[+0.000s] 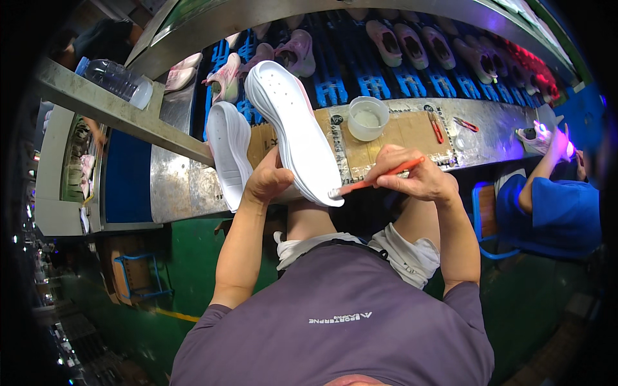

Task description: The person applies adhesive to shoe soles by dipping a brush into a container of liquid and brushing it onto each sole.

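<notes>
My left hand [267, 180] grips a white shoe sole [296, 128] from beneath, its inner face turned up and its length running away from me. An orange-handled brush [376, 180] is pinched in my right hand [415, 177], and its bristles touch the near end of that sole. A second white sole [228, 151] stands on edge on the metal workbench [177, 186], just left of my left hand. A white cup [368, 118] holding pale liquid sits on a cardboard sheet [402, 132] beyond my right hand.
Pink shoe uppers [293, 51] ride on blue holders of a conveyor [360, 77] behind the bench. Red-handled tools [436, 127] lie on the bench at right. A person in blue [557, 209] works to my right. A plastic bottle [116, 78] lies on a shelf at left.
</notes>
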{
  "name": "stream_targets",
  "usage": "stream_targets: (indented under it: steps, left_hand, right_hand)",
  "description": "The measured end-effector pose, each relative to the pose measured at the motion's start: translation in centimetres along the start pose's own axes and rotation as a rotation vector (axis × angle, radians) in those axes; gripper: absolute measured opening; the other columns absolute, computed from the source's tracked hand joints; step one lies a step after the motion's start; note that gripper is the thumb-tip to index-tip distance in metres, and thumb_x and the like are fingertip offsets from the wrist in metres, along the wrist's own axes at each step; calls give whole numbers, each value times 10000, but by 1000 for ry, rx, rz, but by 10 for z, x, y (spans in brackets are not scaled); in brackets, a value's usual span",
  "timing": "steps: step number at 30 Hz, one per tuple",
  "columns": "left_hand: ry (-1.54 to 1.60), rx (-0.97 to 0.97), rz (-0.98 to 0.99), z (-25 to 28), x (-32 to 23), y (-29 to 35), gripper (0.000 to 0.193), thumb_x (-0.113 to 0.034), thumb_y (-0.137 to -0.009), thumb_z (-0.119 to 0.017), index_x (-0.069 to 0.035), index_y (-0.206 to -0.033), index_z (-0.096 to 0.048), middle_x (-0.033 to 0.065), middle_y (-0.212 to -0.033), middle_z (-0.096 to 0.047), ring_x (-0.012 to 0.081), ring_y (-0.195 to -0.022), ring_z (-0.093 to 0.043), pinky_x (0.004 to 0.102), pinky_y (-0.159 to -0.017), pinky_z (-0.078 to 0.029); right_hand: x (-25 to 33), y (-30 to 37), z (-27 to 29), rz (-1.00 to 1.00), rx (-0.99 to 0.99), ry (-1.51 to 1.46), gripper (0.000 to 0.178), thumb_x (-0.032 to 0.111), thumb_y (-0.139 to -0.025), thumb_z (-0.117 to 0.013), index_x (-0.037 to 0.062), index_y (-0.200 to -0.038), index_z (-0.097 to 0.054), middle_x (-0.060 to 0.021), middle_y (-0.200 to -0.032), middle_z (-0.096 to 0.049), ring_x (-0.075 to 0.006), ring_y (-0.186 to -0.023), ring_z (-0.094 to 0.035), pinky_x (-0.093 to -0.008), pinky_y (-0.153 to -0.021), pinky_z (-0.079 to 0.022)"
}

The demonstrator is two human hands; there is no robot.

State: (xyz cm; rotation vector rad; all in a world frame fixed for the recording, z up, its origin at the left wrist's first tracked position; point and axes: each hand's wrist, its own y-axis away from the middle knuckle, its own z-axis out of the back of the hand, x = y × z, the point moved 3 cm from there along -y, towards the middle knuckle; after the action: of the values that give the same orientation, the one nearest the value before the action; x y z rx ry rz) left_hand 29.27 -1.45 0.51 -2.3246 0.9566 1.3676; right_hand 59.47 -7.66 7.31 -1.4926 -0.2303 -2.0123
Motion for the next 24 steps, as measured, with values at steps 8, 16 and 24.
stream_targets:
  steps: [8, 16, 24]
  left_hand:
    - [-260, -99, -146, -9, -32, 2, 1211, -318, -581, -1016, 48, -1548, -386, 127, -1401, -602, 270, -1335, -569, 378, -1168, -424]
    - [-531, -194, -320, -22, -49, 21, 1042, -144, -638, -1013, 14, -1500, -448, 127, -1351, -626, 266, -1292, -609, 412, -1121, -486]
    - [-516, -206, -579, -40, -24, -6, 753, -589, -956, -687, -69, -1462, -486, 139, -1481, -500, 283, -1336, -574, 443, -1159, -456]
  right_hand:
    - [-5, -8, 5, 74, -312, 155, 159, 111, -944, -738, 32, -1063, -809, -84, -939, -768, -222, -904, -631, -353, -855, -513]
    - [-11, 12, -12, -25, -314, -85, 171, 113, -979, -728, -20, -1062, -797, -94, -937, -755, -195, -901, -678, -329, -825, -545]
    - [-8, 19, -47, -114, -451, -459, 215, 125, -1015, -695, -40, -1126, -778, -113, -1010, -735, -158, -882, -712, -288, -816, -555]
